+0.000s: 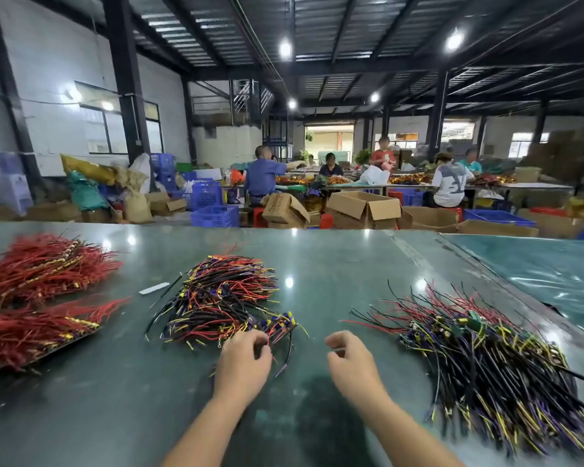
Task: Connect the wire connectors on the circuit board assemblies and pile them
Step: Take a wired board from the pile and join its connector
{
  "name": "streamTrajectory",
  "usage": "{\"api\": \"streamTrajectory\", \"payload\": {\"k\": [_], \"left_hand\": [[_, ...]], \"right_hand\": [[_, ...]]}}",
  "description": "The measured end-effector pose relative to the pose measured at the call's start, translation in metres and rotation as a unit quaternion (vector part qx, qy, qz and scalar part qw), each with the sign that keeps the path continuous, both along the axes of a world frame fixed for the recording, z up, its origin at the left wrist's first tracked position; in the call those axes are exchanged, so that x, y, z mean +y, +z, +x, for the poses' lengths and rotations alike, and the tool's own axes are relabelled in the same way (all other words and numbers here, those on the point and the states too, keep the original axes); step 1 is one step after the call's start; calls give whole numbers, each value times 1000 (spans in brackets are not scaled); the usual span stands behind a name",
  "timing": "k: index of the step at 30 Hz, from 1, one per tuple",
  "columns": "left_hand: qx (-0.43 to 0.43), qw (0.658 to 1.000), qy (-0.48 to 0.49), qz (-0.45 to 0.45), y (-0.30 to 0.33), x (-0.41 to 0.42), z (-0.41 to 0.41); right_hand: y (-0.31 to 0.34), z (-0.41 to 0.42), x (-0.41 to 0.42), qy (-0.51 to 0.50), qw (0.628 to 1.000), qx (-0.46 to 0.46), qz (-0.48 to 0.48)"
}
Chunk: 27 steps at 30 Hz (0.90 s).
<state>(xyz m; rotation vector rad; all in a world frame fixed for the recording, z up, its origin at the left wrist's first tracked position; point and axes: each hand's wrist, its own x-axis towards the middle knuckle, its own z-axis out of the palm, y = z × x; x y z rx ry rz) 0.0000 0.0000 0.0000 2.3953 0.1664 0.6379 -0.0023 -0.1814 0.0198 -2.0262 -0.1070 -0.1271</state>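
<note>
Where the green bench (334, 264) meets the view's left edge, two heaps of red wires (41, 267) lie well to the left of the left hand, one behind the other. Just beyond that hand sits the middle pile of wired assemblies (223, 294), black, red, yellow and purple leads tangled together; a white strip (154, 288) lies beside its far-left edge. Left hand (241, 360): fingers curled down into the near edge of the middle pile, gripping wires there; which assembly is held cannot be told. Right hand (349, 357): fingers curled, a thin pale lead apparently pinched at the fingertips, clear of both piles. To the right of the right hand, near it, lies the larger pile of assemblies (486, 358), small green boards showing among the leads.
</note>
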Motion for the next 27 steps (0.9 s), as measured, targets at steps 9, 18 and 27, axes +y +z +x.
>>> {"api": "streamTrajectory", "payload": {"k": [9,18,27], "left_hand": [[20,969,109,221,-15,-3,39],[-101,994,30,18,1,-15,28],[-174,963,-178,-104,-1,-19,24]], "right_hand": [[-33,27,4,-36,997,-46,53],[-33,29,2,-57,992,-74,86],[-32,35,5,-39,984,-24,172]]}}
